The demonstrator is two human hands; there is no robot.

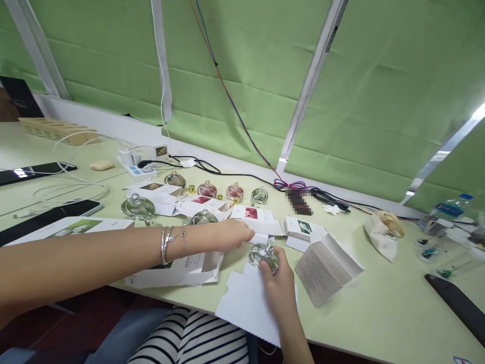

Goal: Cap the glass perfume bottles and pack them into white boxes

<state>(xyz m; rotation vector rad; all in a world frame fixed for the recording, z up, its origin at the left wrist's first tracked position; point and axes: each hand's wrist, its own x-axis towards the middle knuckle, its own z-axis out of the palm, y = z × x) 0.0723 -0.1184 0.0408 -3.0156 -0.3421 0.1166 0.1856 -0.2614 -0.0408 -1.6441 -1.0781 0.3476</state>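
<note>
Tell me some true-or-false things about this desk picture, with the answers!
1. The right hand holds a glass bottle. True.
2. The blinds are blue. False: they are green.
3. Bracelets sit on the left wrist. True.
4. The left hand holds a phone. False: it lies flat, fingertips on white card.
5. A grey box lies open beside the right hand. True.
</note>
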